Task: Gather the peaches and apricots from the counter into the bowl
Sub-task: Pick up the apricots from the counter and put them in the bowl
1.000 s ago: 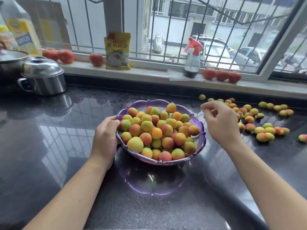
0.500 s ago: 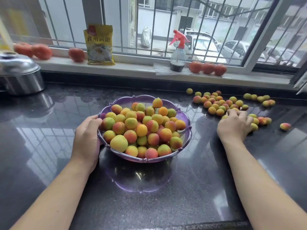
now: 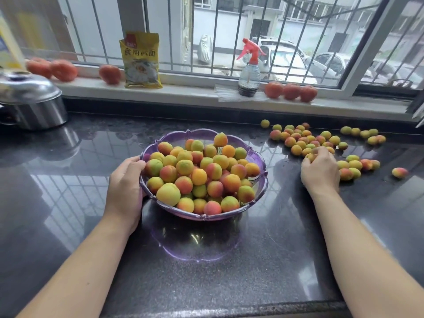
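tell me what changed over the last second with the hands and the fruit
The right hand went from beside the bowl's right rim out to the loose fruit on the counter, where its fingers now curl around a few pieces. The left hand kept its hold on the bowl's left rim, and the bowl and its heap of fruit stayed put. The view shifted a little as the head turned.

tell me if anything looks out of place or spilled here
Nothing is spilled or damaged. The loose fruit scattered on the counter is just what remains to gather. One fruit lies apart at the far right, and the bowl is heaped, so more could roll off.
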